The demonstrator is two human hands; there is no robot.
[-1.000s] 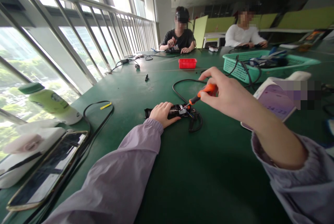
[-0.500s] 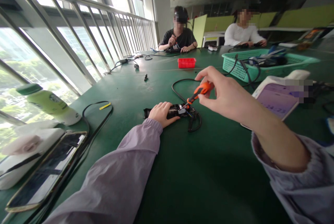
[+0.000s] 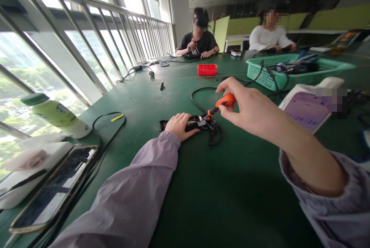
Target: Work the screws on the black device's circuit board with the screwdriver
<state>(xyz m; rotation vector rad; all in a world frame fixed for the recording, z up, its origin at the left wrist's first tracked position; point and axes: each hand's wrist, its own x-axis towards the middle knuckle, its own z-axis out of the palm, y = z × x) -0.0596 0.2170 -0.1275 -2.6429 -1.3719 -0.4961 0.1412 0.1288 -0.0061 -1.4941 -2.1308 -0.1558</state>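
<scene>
Phone screen (image 3: 306, 110), digits "24:24", leading part unclear

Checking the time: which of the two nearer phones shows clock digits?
The tilted rectangular phone with a lilac screen, partly behind the right forearm; the dark gold-edged phone lying at left shows only reflections.

Tabletop (image 3: 219, 186) before black device (image 3: 192, 124) open; basket (image 3: 306, 78) obstructs right

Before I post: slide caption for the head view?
Left hand holds an opened black device on a green table; right hand angles an orange-and-black screwdriver at its exposed insides.
</scene>
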